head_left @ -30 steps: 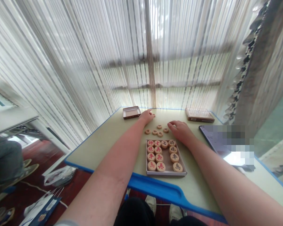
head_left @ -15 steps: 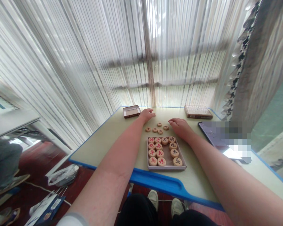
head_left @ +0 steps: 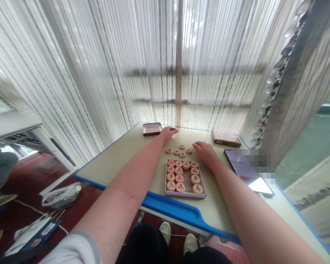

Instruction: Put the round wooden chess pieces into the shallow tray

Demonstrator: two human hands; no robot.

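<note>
A shallow grey tray (head_left: 202, 190) near the table's front edge holds several round wooden chess pieces (head_left: 178, 178) with red and black characters. Several more loose pieces (head_left: 178, 151) lie on the table just beyond it. My left hand (head_left: 168, 132) reaches far across, palm down with fingers curled onto the table, next to a small brown box (head_left: 152, 128); whether it covers a piece is hidden. My right hand (head_left: 205, 150) rests palm down at the tray's far right corner, fingers bent, nearest the loose pieces.
A flat patterned box (head_left: 226, 137) lies at the far right. A dark tablet (head_left: 247, 171) sits to the right of the tray. The table (head_left: 121, 165) has a blue rim and stands against sheer curtains. Bags and papers lie on the floor at left.
Both hands stay almost where they were on the table. My head has shifted, so the table appears a little smaller and further left.
</note>
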